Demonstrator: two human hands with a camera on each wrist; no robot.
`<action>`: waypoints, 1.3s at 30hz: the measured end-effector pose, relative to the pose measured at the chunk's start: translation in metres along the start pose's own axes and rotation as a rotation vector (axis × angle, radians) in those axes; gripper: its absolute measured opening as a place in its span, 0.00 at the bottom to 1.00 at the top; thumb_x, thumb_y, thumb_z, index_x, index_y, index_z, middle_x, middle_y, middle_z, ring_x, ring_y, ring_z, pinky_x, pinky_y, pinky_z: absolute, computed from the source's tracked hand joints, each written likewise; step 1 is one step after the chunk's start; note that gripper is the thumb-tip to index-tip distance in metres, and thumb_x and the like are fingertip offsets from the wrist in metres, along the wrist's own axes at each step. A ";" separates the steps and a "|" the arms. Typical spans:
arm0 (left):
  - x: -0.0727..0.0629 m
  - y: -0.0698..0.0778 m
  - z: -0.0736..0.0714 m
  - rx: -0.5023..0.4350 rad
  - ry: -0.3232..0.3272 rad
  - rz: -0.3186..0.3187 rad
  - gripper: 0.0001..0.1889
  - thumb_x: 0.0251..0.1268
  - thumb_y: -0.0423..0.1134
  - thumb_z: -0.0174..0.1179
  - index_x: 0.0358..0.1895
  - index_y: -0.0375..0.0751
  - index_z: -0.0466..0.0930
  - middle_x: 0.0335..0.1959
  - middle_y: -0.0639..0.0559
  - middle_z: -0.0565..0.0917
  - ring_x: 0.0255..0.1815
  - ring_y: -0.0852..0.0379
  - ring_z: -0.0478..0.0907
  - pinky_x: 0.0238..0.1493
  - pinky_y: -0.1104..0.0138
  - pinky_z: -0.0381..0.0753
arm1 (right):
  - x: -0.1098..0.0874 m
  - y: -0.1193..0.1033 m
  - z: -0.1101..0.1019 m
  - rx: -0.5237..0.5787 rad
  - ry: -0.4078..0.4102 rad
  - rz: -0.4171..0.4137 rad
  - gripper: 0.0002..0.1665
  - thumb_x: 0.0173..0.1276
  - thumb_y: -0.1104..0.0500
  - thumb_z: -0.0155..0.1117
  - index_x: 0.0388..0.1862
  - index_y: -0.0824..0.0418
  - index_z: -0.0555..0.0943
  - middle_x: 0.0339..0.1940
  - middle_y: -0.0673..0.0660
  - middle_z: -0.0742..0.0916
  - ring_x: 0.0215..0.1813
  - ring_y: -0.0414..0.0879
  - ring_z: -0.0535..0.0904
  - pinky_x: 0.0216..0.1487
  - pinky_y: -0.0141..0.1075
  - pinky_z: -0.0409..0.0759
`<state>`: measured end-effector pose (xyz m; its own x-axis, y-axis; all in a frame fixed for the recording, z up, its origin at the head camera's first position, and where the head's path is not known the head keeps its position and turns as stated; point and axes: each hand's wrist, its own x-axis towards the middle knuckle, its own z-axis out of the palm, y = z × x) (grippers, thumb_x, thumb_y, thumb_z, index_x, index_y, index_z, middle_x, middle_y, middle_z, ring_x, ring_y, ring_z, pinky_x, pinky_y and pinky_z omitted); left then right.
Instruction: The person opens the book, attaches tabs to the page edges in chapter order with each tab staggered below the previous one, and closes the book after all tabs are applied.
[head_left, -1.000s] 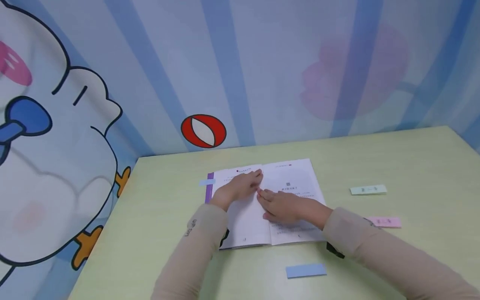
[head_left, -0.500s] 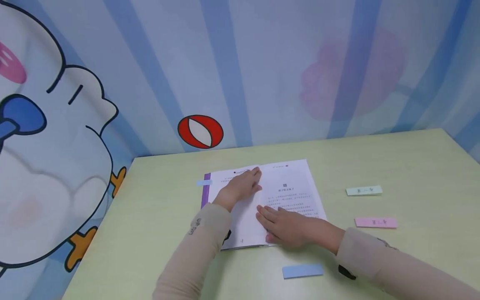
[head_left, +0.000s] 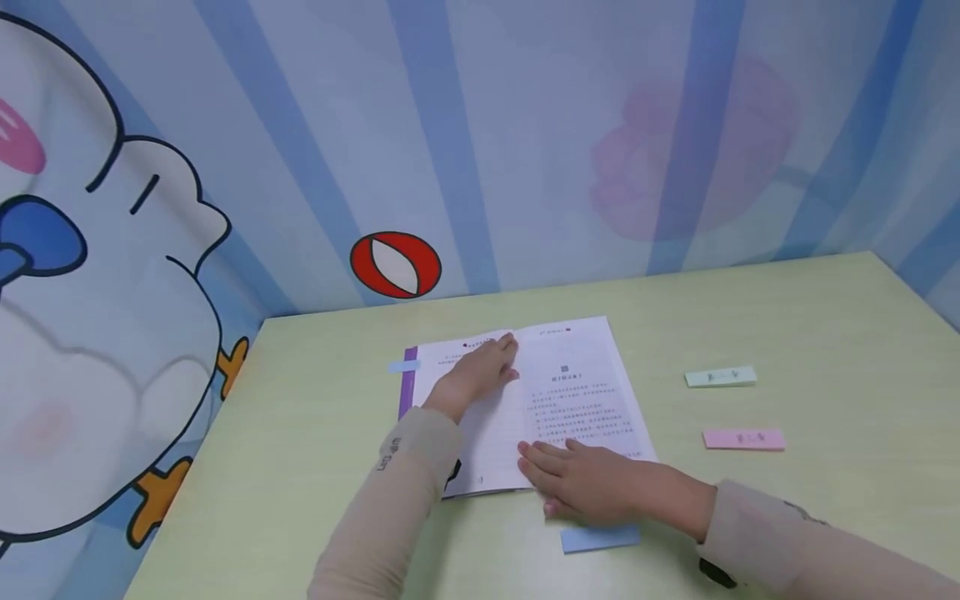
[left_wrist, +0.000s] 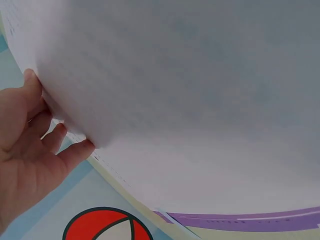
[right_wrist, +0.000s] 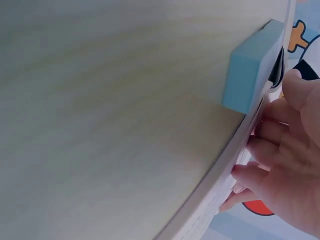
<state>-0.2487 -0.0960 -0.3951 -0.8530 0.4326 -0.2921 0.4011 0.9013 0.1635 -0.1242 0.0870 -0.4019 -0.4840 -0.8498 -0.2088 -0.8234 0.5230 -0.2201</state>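
An open book (head_left: 577, 354) lies on the table, with printed text on its right page and a purple strip along its left edge. My left hand (head_left: 477, 375) rests on the left page beside the centre fold, fingers pointing at the top of the book. In the left wrist view, the fingertips (left_wrist: 89, 145) touch the paper. My right hand (head_left: 588, 483) lies low on the book by the fold, its fingers extended over the right page's bottom part. A blue sticky-note pad (head_left: 600, 539) sits just in front of that hand. The right hand covers the book's lower right edge.
A light blue paper tab (head_left: 405, 366) sticks out from the book's left edge. To the right lie a pale green strip pad (head_left: 721, 377) and a pink strip pad (head_left: 744, 439), both with writing. A cartoon-printed wall (head_left: 540, 167) borders the table's far edge.
My right hand has slid down along the fold toward the book's bottom edge, uncovering the text of the right page. The left hand has stayed at nearly the same place on the left page.
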 end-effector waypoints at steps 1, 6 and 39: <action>0.000 0.001 0.001 -0.003 0.003 0.003 0.30 0.72 0.43 0.46 0.72 0.38 0.50 0.74 0.47 0.50 0.73 0.49 0.47 0.71 0.61 0.47 | -0.002 0.000 0.001 -0.003 0.004 -0.004 0.33 0.75 0.48 0.42 0.73 0.63 0.56 0.74 0.58 0.57 0.73 0.49 0.54 0.66 0.51 0.61; -0.001 0.003 0.001 -0.011 0.005 0.009 0.30 0.72 0.43 0.46 0.72 0.37 0.50 0.74 0.47 0.49 0.73 0.48 0.47 0.71 0.61 0.47 | -0.010 -0.001 0.004 -0.024 0.002 -0.037 0.32 0.75 0.48 0.41 0.72 0.61 0.57 0.74 0.56 0.59 0.73 0.48 0.55 0.64 0.52 0.63; 0.005 0.009 -0.002 -0.044 0.125 0.090 0.27 0.73 0.41 0.46 0.72 0.45 0.54 0.72 0.44 0.55 0.73 0.47 0.48 0.69 0.52 0.52 | -0.005 0.028 -0.015 0.308 0.172 -0.131 0.23 0.73 0.57 0.48 0.65 0.62 0.70 0.64 0.54 0.75 0.66 0.47 0.68 0.64 0.43 0.66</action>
<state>-0.2501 -0.0857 -0.3931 -0.8501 0.5033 -0.1549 0.4656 0.8558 0.2253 -0.1491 0.1050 -0.3930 -0.4448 -0.8957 -0.0021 -0.7669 0.3820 -0.5157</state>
